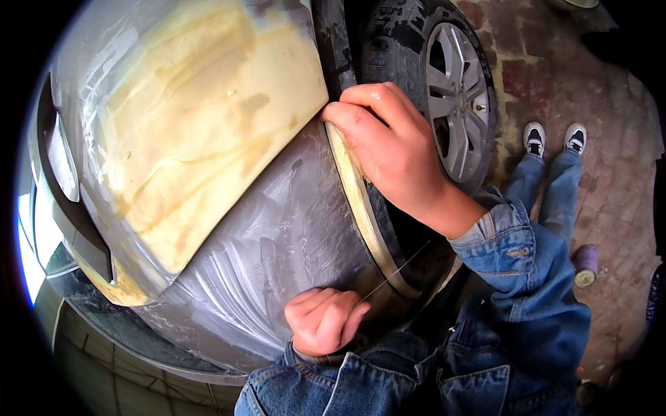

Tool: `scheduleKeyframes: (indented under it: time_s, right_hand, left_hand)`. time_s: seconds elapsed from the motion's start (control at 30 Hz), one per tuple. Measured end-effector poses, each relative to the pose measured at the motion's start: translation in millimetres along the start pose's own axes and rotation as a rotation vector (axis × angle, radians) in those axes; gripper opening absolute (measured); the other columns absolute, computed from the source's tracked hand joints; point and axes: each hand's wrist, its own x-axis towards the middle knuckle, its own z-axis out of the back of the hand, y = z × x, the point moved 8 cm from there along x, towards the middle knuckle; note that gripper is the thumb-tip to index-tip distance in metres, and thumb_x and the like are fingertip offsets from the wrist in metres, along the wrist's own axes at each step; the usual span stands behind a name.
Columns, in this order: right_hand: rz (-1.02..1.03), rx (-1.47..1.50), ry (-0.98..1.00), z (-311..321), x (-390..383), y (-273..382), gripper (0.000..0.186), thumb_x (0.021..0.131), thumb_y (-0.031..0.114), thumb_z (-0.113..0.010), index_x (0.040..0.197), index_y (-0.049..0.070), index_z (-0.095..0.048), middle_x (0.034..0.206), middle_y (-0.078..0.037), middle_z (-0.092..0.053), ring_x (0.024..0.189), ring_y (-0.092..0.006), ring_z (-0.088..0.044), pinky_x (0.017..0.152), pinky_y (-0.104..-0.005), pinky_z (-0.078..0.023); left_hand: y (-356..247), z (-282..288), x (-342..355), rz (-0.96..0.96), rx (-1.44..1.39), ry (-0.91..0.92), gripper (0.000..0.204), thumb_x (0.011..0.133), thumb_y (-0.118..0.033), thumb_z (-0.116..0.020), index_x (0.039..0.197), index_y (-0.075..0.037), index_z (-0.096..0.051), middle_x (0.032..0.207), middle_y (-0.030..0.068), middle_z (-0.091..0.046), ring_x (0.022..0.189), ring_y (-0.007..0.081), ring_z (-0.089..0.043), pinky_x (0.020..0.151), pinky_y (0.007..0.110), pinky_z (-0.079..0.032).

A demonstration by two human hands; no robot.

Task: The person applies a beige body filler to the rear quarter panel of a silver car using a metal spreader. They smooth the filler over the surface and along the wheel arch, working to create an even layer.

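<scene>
Both my hands are at a car's body panel, beside its wheel (458,97). My right hand (395,139) is closed, thumb and fingertips pinched at the panel's corner by the wheel arch; whatever they hold is hidden. Lower down, my left hand (325,321) is curled against the grey sanded surface (277,229). From its fingers a thin pale strand (395,270), like wire or thread, runs up to the right into the dark gap of the arch. Yellowish filler (222,111) covers the upper panel, and the arch lip (361,201) is yellowish too.
A purple can (586,265) sits on the brick floor (617,180) at right. Two denim-clad legs (555,187) in sneakers stand beyond my right sleeve. The dark lamp frame (76,208) lies at the panel's left edge.
</scene>
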Motion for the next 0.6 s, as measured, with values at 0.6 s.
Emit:
scheduleKeyframes:
  time_s: [0.6]
  right_hand:
    - [-0.132,0.168,0.034,6,1,-10,0.028,0.075,0.001,-0.069,0.103,0.002,-0.064,0.096,-0.008,-0.060,0.085,-0.0238,-0.060,0.069,-0.0314,-0.051]
  left_hand:
    - [0,1,-2,0.035,0.018,-0.003,0.022,0.074,-0.013,-0.075,0.080,-0.001,-0.057,0.063,0.0099,-0.059,0.050,0.0262,-0.055,0.051,0.035,-0.044]
